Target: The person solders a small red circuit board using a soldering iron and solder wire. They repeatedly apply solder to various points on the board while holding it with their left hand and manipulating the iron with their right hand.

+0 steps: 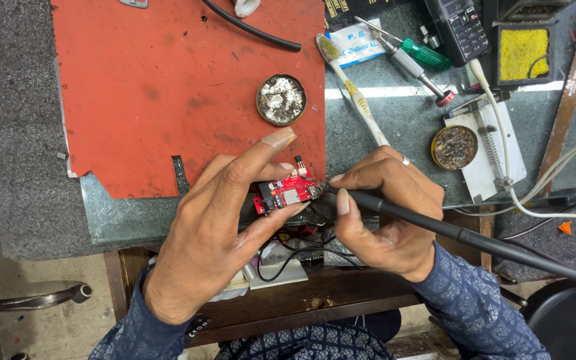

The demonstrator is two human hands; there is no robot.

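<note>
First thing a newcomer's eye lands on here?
Probably the small red circuit board at centre, pinched in the left hand, with the right hand touching a black soldering iron to its edge. Next, the big red mat behind, with a round tin on it.

Red circuit board point(288, 193); orange-red mat point(168, 87); black soldering iron point(461, 235); yellow sponge point(523, 53); blue patterned sleeves point(475, 313); green screwdriver point(425, 55).

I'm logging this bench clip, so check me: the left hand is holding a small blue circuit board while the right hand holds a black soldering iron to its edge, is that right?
Not quite: the circuit board is red, not blue. The head view shows it pinched in the left hand, over the near edge of the red mat. The rest holds: the right hand holds the black soldering iron with its tip at the board's right edge.
</note>
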